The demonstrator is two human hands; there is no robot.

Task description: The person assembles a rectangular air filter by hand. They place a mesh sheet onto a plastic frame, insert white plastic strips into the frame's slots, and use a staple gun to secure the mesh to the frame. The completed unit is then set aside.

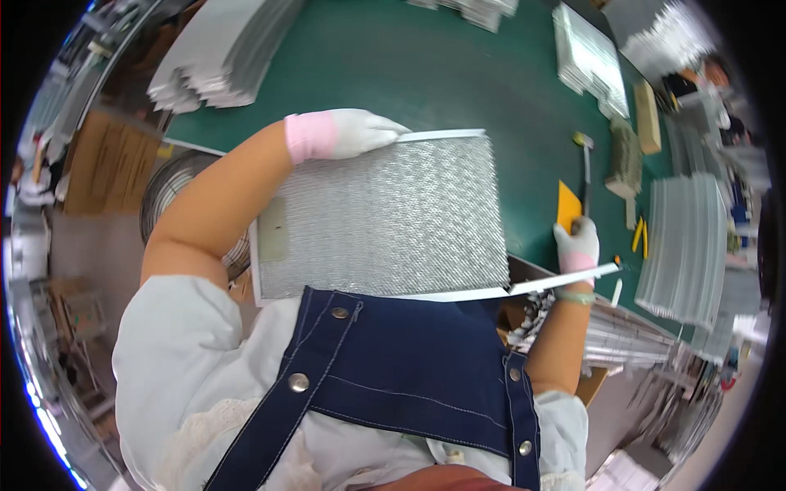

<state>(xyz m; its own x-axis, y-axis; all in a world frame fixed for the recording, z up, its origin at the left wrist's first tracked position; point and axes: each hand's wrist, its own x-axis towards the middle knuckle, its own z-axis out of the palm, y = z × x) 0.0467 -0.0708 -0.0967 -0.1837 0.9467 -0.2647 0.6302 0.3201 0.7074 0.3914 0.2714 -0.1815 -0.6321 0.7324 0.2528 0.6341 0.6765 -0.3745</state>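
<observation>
A silvery mesh filter panel (393,217) lies flat in front of me, partly over the bench edge and close to my apron. White frame strip (442,134) lines its far, left and near edges. From the near right corner, a loose length of white strip (565,280) angles outward across my right wrist. My left hand (348,133), in a white and pink glove, is closed on the panel's far edge. Gloved too, my right hand (579,241) wraps the handle end of a hammer (586,168), whose head points away from me. A yellow flat piece (568,206) lies beside the handle.
Stacked metal strips (225,57) stand at the far left of the green bench (368,74). More silvery panels (591,61) lie far right. Yellow-handled pliers (639,237), a wooden block (647,117) and a stack of pale strips (684,250) sit on the right.
</observation>
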